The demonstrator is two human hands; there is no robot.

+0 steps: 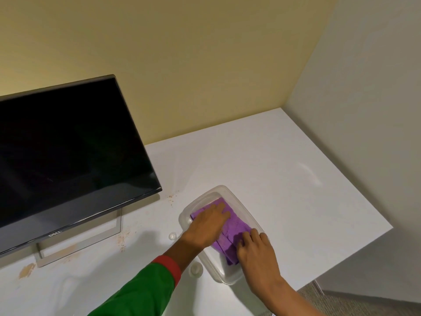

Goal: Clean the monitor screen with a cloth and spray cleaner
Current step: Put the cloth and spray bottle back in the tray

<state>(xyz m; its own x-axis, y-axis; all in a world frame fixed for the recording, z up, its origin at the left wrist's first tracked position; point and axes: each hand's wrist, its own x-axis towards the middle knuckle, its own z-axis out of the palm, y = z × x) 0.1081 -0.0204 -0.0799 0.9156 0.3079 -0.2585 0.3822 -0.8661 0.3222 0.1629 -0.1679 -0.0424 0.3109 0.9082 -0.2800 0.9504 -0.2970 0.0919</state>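
Green sleeve (145, 290) with a red cuff leads to the left hand (206, 226), lying flat with straight fingers on the folded purple cloth (234, 226) inside a clear plastic container (224, 275) on the white table (284, 179). Beside it, the right hand (256, 253) presses the cloth's near end with relaxed fingers. Left of them stands the dark Dell monitor (68, 160), with tan smudges (26, 270) near its stand.

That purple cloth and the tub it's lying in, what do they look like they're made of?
The purple cloth looks like soft, matte microfibre or a similar fabric: it is folded in layers with a fine nubby texture. The tub looks like thin, clear, glossy plastic: the table shows through its walls and its rim catches light.
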